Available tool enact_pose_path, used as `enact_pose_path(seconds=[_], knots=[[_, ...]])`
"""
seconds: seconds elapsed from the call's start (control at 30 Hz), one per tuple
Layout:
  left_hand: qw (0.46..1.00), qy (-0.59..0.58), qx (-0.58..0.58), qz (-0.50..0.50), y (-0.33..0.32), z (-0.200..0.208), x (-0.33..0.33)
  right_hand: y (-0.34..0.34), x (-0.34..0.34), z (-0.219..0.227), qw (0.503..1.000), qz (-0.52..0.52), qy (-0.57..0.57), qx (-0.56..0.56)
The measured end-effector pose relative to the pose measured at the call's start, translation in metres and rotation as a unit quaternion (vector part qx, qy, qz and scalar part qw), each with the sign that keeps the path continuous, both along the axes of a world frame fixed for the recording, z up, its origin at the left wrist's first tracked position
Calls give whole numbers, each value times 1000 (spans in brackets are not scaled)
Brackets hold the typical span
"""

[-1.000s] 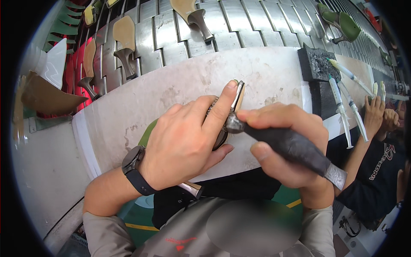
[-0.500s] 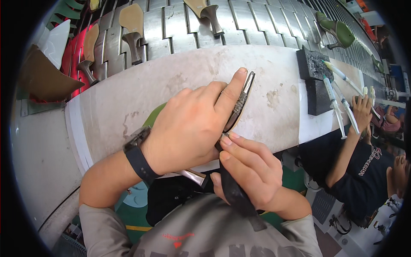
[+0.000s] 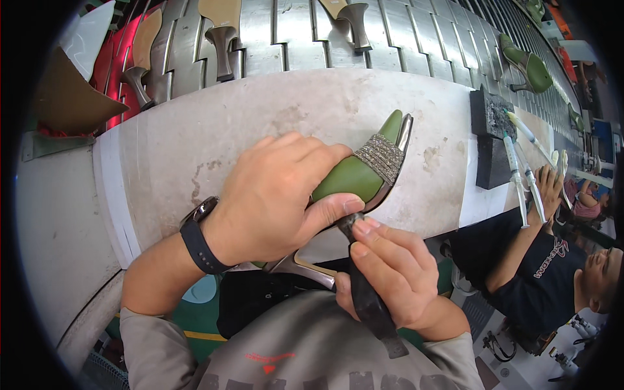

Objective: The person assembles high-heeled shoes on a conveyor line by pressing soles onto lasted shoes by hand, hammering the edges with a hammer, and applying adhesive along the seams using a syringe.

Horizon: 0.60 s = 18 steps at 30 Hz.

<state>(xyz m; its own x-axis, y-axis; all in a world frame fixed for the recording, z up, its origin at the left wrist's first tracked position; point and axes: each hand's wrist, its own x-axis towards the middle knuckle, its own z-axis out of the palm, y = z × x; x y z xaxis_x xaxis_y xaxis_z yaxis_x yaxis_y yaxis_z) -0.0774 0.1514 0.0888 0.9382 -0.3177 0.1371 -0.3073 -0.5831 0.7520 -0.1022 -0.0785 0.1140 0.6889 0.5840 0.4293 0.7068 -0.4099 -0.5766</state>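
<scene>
Green shoe (image 3: 351,182) — sparkly band (image 3: 379,158) now in fuller view

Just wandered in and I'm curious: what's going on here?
A person's left hand holds a green high-heeled shoe over a white worktop. Their right hand grips a dark-handled tool, its head close to the shoe's sole edge; whether they touch is hard to tell. Beyond, another green shoe lies on metal slats.
</scene>
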Motion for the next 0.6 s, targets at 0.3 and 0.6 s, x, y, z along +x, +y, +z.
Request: enact_pose_path(seconds=[0.3, 0.6], knots=[[999, -24, -21, 18, 1, -4, -6, 15, -17, -15, 973, 37, 182, 138], [999, 17, -36, 17, 8, 2, -10, 18, -18, -8, 970, 54, 185, 149]])
